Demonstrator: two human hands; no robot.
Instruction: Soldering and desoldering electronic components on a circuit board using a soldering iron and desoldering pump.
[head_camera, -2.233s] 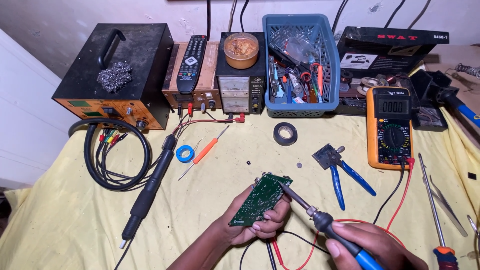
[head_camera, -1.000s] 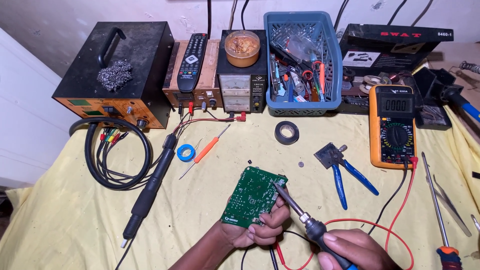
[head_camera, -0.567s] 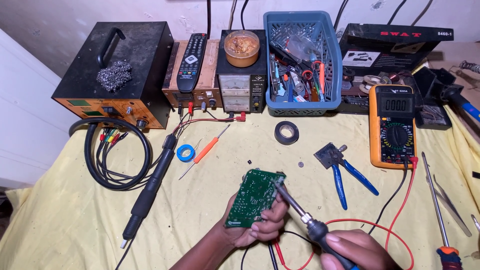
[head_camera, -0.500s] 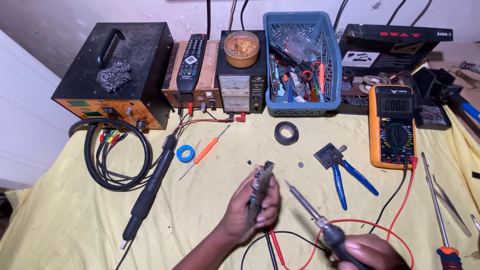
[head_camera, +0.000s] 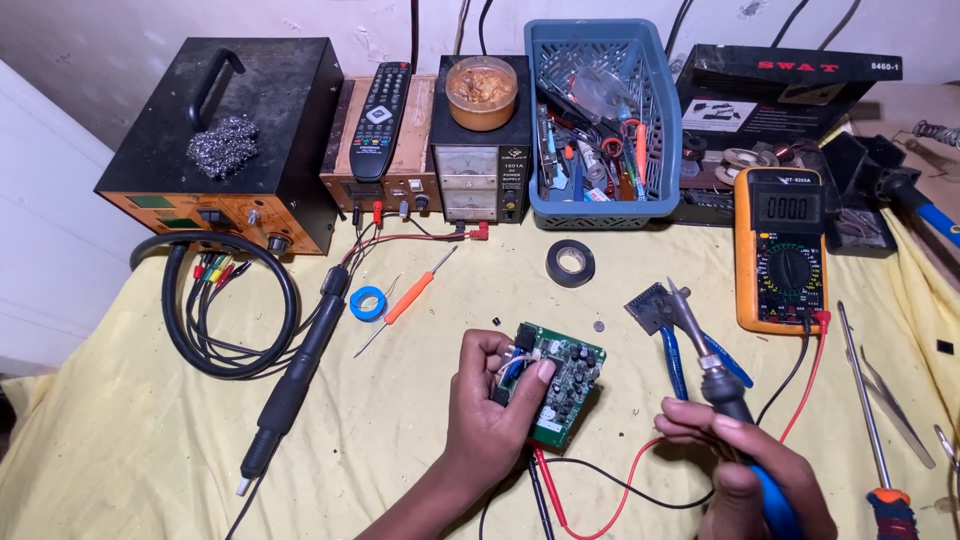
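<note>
Board held component-side up, iron lifted clear.
My left hand fingers pinch the circuit board; right hand fingers wrap the soldering iron; I'd steady both wrists before touching.

both hands, left hand and right hand, are bare, without gloves, rings or sleeves.

Green circuit board, components upward
</note>
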